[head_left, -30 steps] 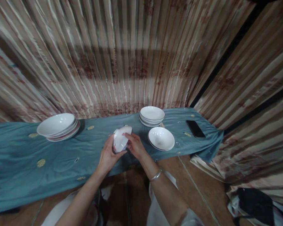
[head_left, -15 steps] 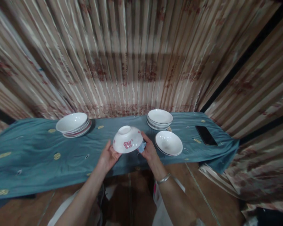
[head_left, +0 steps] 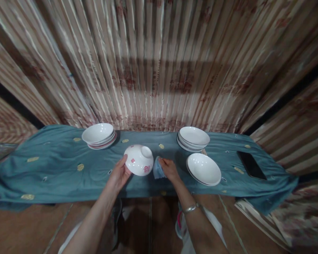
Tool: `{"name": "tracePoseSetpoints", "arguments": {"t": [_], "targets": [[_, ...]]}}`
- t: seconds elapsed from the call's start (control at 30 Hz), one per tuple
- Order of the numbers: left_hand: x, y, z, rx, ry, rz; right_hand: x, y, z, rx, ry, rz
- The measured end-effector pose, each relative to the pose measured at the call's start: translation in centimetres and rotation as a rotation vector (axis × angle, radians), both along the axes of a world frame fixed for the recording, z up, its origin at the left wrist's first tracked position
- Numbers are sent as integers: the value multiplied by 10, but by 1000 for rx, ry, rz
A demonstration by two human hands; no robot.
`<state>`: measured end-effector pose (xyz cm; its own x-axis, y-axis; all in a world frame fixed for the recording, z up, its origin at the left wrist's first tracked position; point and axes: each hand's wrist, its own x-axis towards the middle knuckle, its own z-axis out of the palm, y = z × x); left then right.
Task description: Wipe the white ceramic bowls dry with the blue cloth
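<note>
My left hand (head_left: pixel 121 173) grips the rim of a white bowl (head_left: pixel 138 160) with red markings. The bowl is tilted, its outside and foot ring turned up toward me, above the cloth-covered table. Just right of the bowl, my right hand (head_left: pixel 169 168) is closed on a light blue cloth (head_left: pixel 158 169) that hangs below the fingers. The cloth is close beside the bowl's right side; I cannot tell whether they touch. A silver bangle sits on my right wrist.
A stack of bowls (head_left: pixel 98 134) stands at the back left. Stacked plates (head_left: pixel 194 137) are at the back right, with more white bowls (head_left: pixel 204 169) in front. A black phone (head_left: pixel 251 165) lies farther right on the teal tablecloth (head_left: pixel 60 176). A patterned curtain (head_left: pixel 153 70) hangs behind.
My right hand has let go of the bowl's right side and moved off it with the blue cloth. The bowl has turned in my left hand. The view has shifted left.
</note>
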<state>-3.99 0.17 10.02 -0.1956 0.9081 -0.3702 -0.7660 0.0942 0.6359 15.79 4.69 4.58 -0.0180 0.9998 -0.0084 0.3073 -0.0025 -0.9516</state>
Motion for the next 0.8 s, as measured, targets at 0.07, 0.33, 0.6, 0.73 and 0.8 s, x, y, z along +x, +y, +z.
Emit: {"name": "tracePoseSetpoints", "arguments": {"t": [0.07, 0.33, 0.6, 0.73, 0.8], "targets": [[2, -5, -1, 6, 115, -18, 0, 2, 7, 106, -72, -69], [27, -15, 0, 93, 293, -208, -24, -29, 52, 646, -203, 128], [30, -21, -7, 193, 421, -186, -42, -50, 37, 758, -497, 330], [29, -24, -8, 208, 376, -272, -41, -34, 33, 699, -413, 304], [29, -26, -9, 214, 356, -314, -39, -23, 31, 642, -310, 281]]}}
